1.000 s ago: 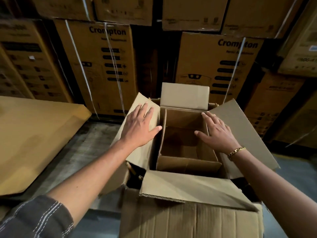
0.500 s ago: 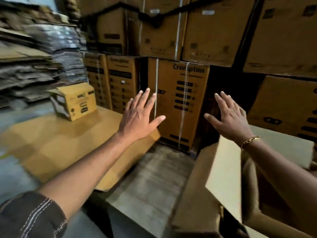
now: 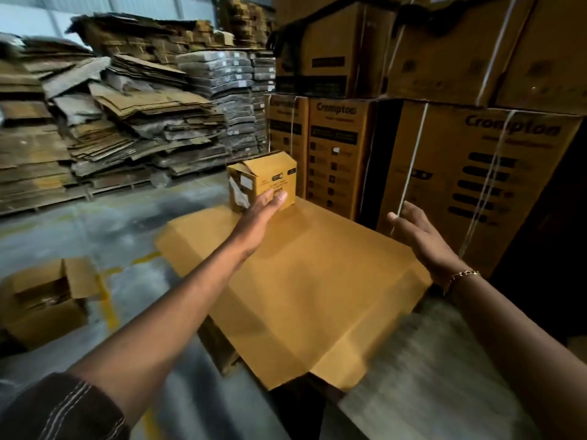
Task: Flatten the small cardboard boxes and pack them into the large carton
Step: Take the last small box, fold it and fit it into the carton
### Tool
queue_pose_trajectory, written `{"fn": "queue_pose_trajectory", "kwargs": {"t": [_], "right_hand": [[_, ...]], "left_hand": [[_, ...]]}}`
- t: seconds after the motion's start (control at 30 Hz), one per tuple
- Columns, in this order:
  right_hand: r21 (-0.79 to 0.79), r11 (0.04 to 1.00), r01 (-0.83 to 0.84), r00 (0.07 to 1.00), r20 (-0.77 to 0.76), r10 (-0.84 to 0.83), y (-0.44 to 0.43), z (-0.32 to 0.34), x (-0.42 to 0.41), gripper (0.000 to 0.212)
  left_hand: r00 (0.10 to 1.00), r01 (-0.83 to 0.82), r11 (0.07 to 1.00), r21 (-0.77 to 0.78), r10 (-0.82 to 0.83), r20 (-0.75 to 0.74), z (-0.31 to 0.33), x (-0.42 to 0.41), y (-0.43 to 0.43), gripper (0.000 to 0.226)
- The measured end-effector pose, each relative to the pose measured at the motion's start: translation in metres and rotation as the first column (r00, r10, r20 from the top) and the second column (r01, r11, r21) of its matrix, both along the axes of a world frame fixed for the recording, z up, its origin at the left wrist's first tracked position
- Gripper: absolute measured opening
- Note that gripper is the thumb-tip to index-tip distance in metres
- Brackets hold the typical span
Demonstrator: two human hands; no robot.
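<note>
A small yellow cardboard box (image 3: pixel 266 173) stands upright at the far end of a wide yellow cardboard sheet (image 3: pixel 305 287); one end flap hangs loose. My left hand (image 3: pixel 262 214) is stretched out, fingers straight, with the fingertips at the box's lower front face, holding nothing. My right hand (image 3: pixel 419 233) hovers open over the sheet's right edge, fingers spread, a gold bracelet on the wrist. The large carton is out of view.
An opened brown box (image 3: pixel 41 300) lies on the concrete floor at the left. Strapped printed cartons (image 3: pixel 470 173) are stacked high at the right. Heaps of flattened cardboard (image 3: pixel 104 122) fill the back left.
The view swung left from the large carton. Both hands left its flaps and reached toward the yellow sheet; my left hand now reaches the small yellow box.
</note>
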State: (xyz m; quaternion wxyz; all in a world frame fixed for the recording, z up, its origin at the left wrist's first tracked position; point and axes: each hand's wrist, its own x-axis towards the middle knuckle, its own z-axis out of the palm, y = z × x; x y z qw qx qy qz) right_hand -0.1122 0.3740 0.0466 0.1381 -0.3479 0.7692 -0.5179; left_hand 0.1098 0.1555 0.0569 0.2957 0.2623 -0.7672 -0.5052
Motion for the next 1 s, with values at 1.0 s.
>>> {"fn": "queue_pose_trajectory", "kwargs": {"t": [1.0], "right_hand": [[-0.074,0.983,0.166,0.873,0.475,-0.112,-0.547,-0.090,-0.071,0.094]], "left_hand": [[0.988,-0.010,0.996,0.090,-0.004,0.152,-0.101,-0.123,-0.540,0.056]]}}
